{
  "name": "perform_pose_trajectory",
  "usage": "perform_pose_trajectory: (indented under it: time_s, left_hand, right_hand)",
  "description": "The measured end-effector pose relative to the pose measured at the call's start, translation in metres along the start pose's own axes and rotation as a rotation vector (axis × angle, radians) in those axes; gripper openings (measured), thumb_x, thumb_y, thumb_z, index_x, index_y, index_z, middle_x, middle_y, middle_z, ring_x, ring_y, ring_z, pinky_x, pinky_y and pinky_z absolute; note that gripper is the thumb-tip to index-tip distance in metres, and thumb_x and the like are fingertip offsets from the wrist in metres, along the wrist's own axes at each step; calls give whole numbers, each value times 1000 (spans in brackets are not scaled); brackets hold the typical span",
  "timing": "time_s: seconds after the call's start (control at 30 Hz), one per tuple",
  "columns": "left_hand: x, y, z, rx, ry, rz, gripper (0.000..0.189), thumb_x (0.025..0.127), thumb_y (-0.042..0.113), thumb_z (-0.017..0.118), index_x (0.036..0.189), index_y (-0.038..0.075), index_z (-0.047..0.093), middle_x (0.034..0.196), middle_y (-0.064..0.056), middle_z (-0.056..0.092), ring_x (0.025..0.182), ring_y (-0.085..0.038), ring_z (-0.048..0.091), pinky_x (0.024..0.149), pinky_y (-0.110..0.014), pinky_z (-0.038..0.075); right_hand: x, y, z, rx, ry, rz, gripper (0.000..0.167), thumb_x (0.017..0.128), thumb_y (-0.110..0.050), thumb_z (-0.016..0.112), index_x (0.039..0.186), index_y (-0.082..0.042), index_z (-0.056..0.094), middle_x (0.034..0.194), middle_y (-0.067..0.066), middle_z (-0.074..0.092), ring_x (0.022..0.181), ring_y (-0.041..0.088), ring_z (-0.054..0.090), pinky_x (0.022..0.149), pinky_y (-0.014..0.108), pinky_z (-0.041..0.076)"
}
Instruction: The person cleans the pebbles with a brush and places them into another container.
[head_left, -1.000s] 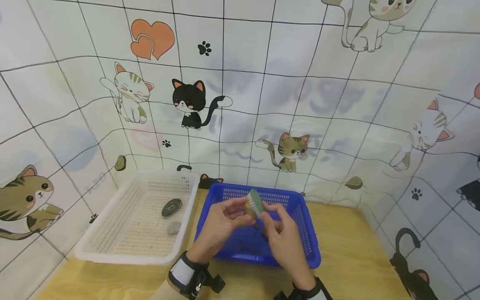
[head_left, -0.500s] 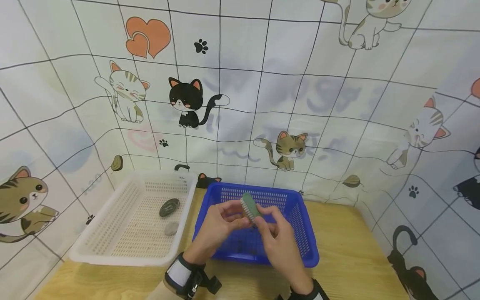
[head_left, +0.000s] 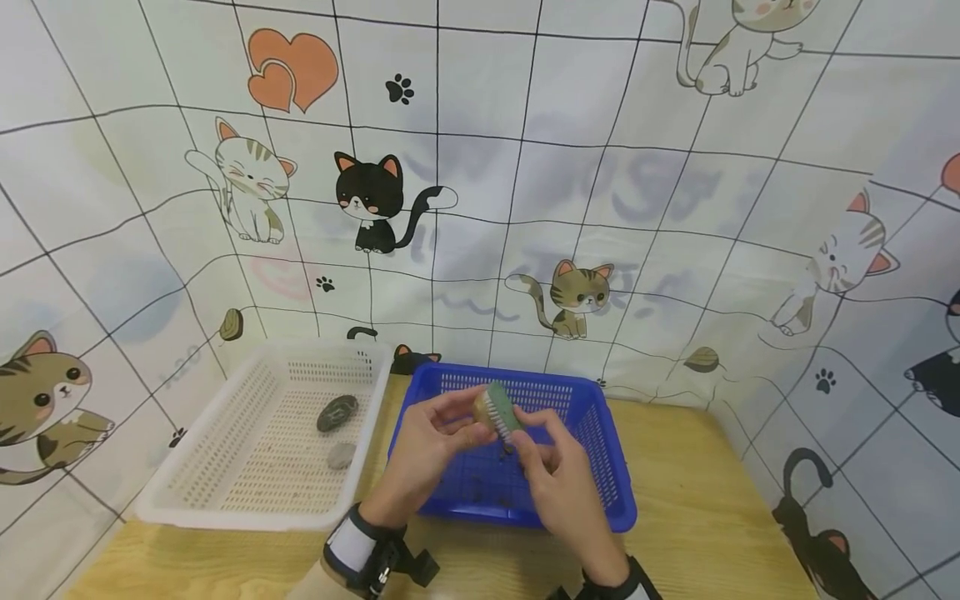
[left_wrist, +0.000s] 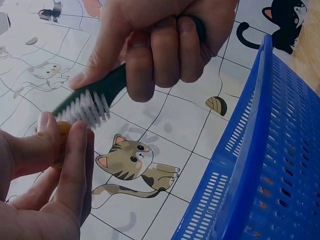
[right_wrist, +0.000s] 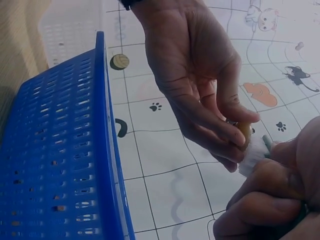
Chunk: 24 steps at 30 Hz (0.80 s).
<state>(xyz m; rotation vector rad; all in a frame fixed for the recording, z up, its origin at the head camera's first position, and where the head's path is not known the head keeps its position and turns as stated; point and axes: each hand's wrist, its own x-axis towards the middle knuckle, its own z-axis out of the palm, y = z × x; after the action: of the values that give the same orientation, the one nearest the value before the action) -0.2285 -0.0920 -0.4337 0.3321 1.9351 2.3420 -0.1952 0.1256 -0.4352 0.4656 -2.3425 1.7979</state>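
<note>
Over the blue basket (head_left: 622, 483), my left hand (head_left: 427, 446) pinches a small yellowish-brown stone (left_wrist: 63, 129) between thumb and fingers. A green brush (head_left: 502, 407) with white bristles (left_wrist: 89, 110) is gripped in my right hand (head_left: 566, 479). Several right fingers curl round its handle, and the thumb lies along its back in the left wrist view. The bristles meet the side of the stone, which the left fingers partly cover. In the right wrist view the stone (right_wrist: 244, 132) shows beside the bristles, while the right hand hides most of the brush.
Left of the blue basket stands a white basket (head_left: 247, 521), holding a dark veined stone (head_left: 337, 413) and a pale grey stone (head_left: 341, 456). Small dark pieces (head_left: 476, 487) lie inside the blue basket. Both baskets rest on a wooden table (head_left: 690, 492) before a cat-patterned sheet (head_left: 480, 192).
The brush swung left across the stone, largely covering it half a second ago, then shifted back so the stone shows again. Both hands keep their holds. The head view has shifted slightly.
</note>
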Motion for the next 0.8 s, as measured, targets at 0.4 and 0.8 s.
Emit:
perform_pose_trajectory:
  time_s: [0.4, 0.8]
  left_hand:
    - [-1, -3, 7, 45, -64, 3, 57, 101, -1, 88, 154, -2, 69, 144, -25, 80, 118, -24, 86, 102, -34, 72]
    - [0, 3, 3, -5, 72, 47, 60, 99, -2, 89, 156, 5, 72, 146, -19, 81, 116, -17, 83, 99, -33, 72]
  right_hand:
    - [-2, -4, 1, -19, 45, -4, 30, 121, -30, 66, 149, -19, 70, 69, -6, 49, 48, 1, 36, 43, 19, 32]
    - [-3, -5, 0, -4, -20, -13, 25, 122, -25, 64, 144, -15, 69, 67, -9, 46, 45, -3, 32, 40, 16, 29]
